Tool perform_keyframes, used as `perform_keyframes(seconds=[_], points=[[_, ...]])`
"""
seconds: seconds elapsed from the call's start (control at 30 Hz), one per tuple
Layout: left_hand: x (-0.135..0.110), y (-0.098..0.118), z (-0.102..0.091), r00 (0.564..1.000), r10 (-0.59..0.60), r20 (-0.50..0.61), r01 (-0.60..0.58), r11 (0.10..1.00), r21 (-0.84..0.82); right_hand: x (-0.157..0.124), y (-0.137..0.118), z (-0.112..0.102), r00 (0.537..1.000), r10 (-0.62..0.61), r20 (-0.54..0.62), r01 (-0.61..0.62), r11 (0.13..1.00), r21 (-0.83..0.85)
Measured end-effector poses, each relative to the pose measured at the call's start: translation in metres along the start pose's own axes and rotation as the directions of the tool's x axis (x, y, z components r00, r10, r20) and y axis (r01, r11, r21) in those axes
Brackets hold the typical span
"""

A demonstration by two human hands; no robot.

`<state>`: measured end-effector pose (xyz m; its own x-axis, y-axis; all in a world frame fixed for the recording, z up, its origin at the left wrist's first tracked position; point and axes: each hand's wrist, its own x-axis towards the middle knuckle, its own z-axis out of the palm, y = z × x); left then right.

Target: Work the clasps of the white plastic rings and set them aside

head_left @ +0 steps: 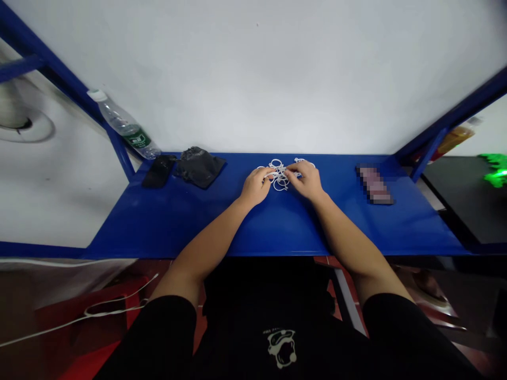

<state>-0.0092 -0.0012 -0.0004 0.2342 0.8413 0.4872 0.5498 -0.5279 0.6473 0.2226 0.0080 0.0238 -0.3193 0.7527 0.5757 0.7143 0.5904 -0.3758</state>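
A small heap of thin white rings (281,184), shaped like open-loop plastic rings, lies tangled on the blue table (273,227) between my hands. From the left, my left hand (256,186) reaches in with bent fingers, its thumb and fingertips closed on white ring pieces at the heap's edge. Opposite it, my right hand (304,179) curls its fingers over the heap, thumb and index fingertip pinching white ring pieces. Part of the heap is hidden beneath the right fingers, and one loop shows just behind that hand.
At the left stand a plastic bottle (125,125), a black phone (159,171) and a dark drawstring pouch (201,167). A phone with a pixelated screen (375,184) lies to the right. Behind the table rises a white wall (253,79), with blue frame bars at both sides.
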Motion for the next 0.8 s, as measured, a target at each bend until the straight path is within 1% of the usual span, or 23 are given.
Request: perform_keyframes(seconds=[0.07, 0.1, 0.17, 0.23, 0.33, 0.4, 0.43, 0.57, 0.67, 0.8], points=[[0.002, -0.001, -0.001, 1.0, 0.007, -0.004, -0.007, 0.997, 0.079, 0.003, 0.016, -0.005, 0.992, 0.091, -0.085, -0.098, 0.992, -0.08], [0.002, -0.001, -0.002, 1.0, 0.001, 0.011, -0.002, 0.994, 0.113, 0.004, 0.026, -0.006, 0.987, 0.128, -0.094, -0.139, 0.984, -0.116], [0.002, -0.001, -0.003, 0.996, -0.038, 0.076, 0.024, 0.984, 0.177, 0.004, 0.046, -0.005, 0.972, 0.228, -0.064, -0.236, 0.955, -0.18], [0.002, 0.001, -0.003, 0.981, -0.094, 0.167, 0.052, 0.969, 0.242, 0.002, 0.064, 0.0, 0.943, 0.332, 0.028, -0.319, 0.924, -0.211], [-0.001, 0.006, -0.006, 0.948, -0.148, 0.282, 0.051, 0.944, 0.327, -0.002, 0.074, 0.008, 0.893, 0.39, 0.224, -0.358, 0.918, -0.17], [-0.001, 0.009, -0.007, 0.933, -0.158, 0.323, 0.034, 0.933, 0.358, -0.004, 0.069, 0.012, 0.872, 0.387, 0.301, -0.365, 0.922, -0.131], [-0.002, 0.01, -0.007, 0.928, -0.164, 0.334, 0.032, 0.93, 0.367, -0.004, 0.064, 0.013, 0.868, 0.375, 0.326, -0.357, 0.927, -0.117], [-0.002, 0.007, -0.005, 0.92, -0.189, 0.344, 0.059, 0.933, 0.355, -0.003, 0.041, 0.015, 0.871, 0.285, 0.4, -0.275, 0.958, -0.082], [-0.002, 0.0, -0.001, 0.929, -0.181, 0.324, 0.077, 0.948, 0.31, -0.003, 0.031, 0.017, 0.874, 0.235, 0.425, -0.228, 0.971, -0.069], [-0.001, -0.008, 0.003, 0.944, -0.173, 0.282, 0.097, 0.959, 0.265, -0.003, 0.029, 0.02, 0.891, 0.196, 0.409, -0.204, 0.979, -0.027]])
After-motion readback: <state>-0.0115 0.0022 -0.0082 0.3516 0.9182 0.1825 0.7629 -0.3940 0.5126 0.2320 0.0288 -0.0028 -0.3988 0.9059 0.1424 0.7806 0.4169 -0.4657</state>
